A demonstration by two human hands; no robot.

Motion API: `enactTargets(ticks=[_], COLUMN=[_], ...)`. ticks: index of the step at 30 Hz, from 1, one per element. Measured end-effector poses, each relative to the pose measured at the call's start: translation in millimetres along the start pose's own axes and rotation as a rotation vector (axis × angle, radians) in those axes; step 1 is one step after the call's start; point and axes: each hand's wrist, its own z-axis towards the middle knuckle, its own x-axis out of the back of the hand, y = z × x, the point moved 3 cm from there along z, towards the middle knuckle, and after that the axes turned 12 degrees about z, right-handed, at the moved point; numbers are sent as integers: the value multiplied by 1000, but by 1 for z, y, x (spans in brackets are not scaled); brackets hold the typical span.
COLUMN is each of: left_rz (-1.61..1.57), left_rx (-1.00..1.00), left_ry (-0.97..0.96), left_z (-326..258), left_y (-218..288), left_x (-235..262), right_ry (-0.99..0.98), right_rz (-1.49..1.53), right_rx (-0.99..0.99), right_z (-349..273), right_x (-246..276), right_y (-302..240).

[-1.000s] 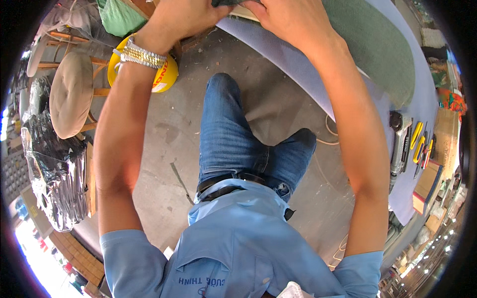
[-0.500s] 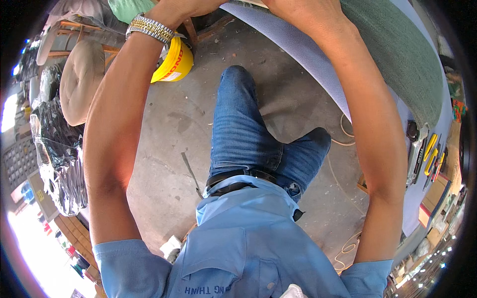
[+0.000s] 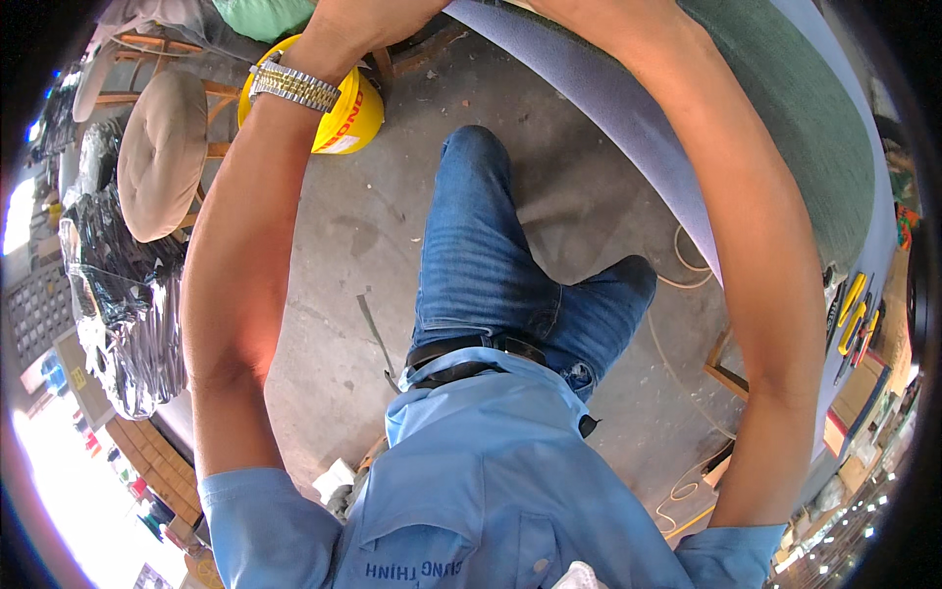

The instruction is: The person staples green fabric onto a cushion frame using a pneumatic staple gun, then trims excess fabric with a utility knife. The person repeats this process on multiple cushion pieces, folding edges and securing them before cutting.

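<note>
Forearms raised, both reaching past the top edge of view; hands themselves out of frame, so spread or pinching: cannot tell. Left forearm (image 3: 235, 275) with metal wristwatch (image 3: 292, 86), right forearm (image 3: 756, 255) lying across the big curved upholstered panel (image 3: 628, 108), blue-grey rim, green fabric face (image 3: 805, 128). Panel above the bent knee in jeans (image 3: 481, 255). Yellow bucket (image 3: 343, 108) left of knee, round stool (image 3: 162, 152) further left. Progress on panel: not judgeable, contact point hidden. Hand tools (image 3: 854, 314) right of knee, untouched.
</note>
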Motion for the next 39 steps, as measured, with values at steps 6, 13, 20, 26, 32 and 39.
enactTargets(ticks=[6,13,20,26,32,39], left_rz=[-8,73,169,267,178,127], left_rx=[90,29,-198,0,-42,-29], left_ry=[-69,-48,73,-80,-62,-34], left_z=[-4,2,0,4,1,-4], left_y=[-2,6,-9,4,-2,-4], left_x=[4,3,-10,-8,-7,-13], right_ry=[-70,-205,-119,-67,-59,-104], right_rz=[9,-71,-61,94,201,283], right_rx=[-34,-142,-85,-74,-100,-239], right_z=[6,13,6,-1,1,16], right_x=[-21,-24,-8,-17,-10,-12], right_y=[1,9,-9,10,9,18])
